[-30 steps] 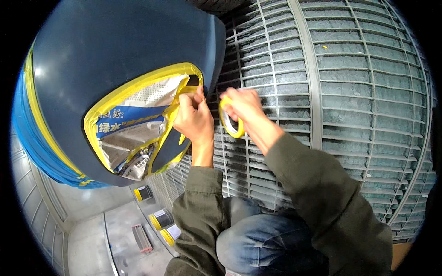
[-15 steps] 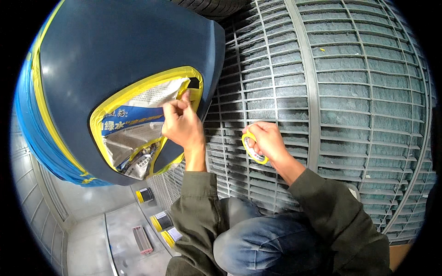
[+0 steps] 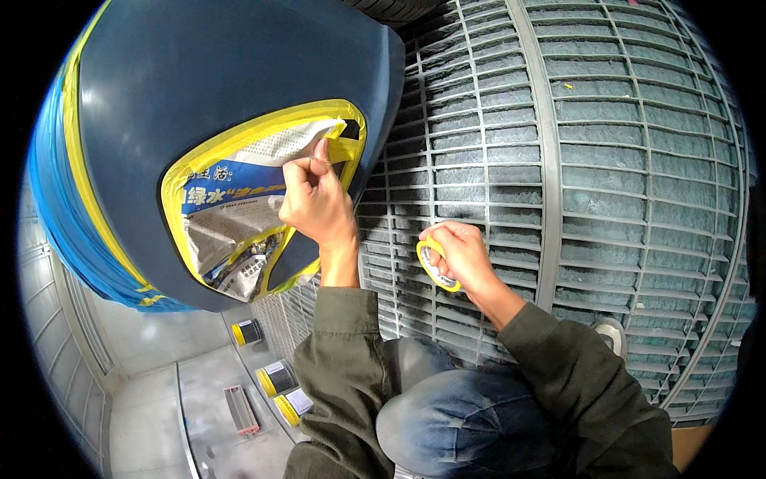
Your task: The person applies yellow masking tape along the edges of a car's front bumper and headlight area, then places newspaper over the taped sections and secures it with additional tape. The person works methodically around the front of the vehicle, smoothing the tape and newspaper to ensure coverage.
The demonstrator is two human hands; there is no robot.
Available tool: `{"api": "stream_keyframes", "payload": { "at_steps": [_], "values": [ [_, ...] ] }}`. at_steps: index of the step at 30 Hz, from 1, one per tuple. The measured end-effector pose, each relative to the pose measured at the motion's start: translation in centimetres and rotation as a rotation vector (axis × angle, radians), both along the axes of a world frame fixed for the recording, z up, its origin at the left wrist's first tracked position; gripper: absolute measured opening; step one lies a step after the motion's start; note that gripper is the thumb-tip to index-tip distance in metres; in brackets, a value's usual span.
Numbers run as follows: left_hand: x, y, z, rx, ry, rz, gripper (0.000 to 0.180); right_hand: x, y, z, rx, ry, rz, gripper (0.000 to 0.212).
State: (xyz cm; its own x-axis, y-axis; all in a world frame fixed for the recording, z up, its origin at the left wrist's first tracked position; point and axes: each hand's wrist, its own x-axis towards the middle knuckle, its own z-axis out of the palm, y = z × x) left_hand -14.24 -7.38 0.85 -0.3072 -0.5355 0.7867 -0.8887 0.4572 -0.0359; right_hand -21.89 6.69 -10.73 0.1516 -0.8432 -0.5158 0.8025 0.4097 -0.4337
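Note:
A dark blue-grey car bumper [image 3: 231, 64] fills the upper left. Newspaper [image 3: 235, 209] covers its recessed opening, framed by yellow masking tape [image 3: 263, 120]. At the opening's right side is my left hand [image 3: 319, 203], its fingers curled closed and its thumb pointing up against the taped paper edge. Whether something is pinched under those fingers is hidden. A dark gap shows at the upper right corner beside the loose paper end. My right hand [image 3: 463, 254] grips a roll of yellow masking tape [image 3: 433, 263] above the floor grating, apart from the bumper.
Metal floor grating [image 3: 550, 160] stretches under me and to the right. Blue plastic sheeting [image 3: 60, 199] wraps the bumper's left side. A tyre [image 3: 391, 8] shows at the top. Yellow-and-black cylinders [image 3: 275, 378] and a long reddish-grey object [image 3: 241, 409] are at lower left.
My left thumb has straightened upward along the paper edge, with the fingers still curled. My right hand keeps the tape roll in nearly the same spot. The whole view has shifted slightly.

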Motion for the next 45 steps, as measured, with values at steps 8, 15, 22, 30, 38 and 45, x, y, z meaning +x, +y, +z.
{"api": "stream_keyframes", "payload": {
  "at_steps": [8, 15, 22, 30, 38, 45],
  "values": [
    [0.1, -0.1, -0.5, -0.009, 0.018, -0.031, 0.034, -0.6, -0.1, 0.1, -0.017, 0.037, -0.033, 0.023],
    [0.7, 0.1, -2.1, 0.031, -0.077, -0.038, 0.033, -0.3, 0.1, -0.7, -0.066, 0.019, -0.049, 0.024],
    [0.4, 0.9, -1.8, 0.25, 0.161, -0.023, 0.034, -1.2, 0.4, 0.0, -0.078, 0.032, -0.029, 0.023],
    [-1.3, 1.1, -2.0, 0.391, 0.474, 0.005, 0.032, -0.7, 1.3, -0.4, -0.099, 0.025, -0.032, 0.023],
    [-0.8, 1.1, -2.6, 0.471, 0.51, 0.023, 0.033, -1.5, 1.1, 0.4, -0.131, 0.027, -0.068, 0.023],
    [-0.5, 1.5, -0.1, 0.236, 0.171, 0.123, 0.031, -1.2, 1.0, 0.9, -0.206, 0.062, -0.05, 0.025]
  ]
}}
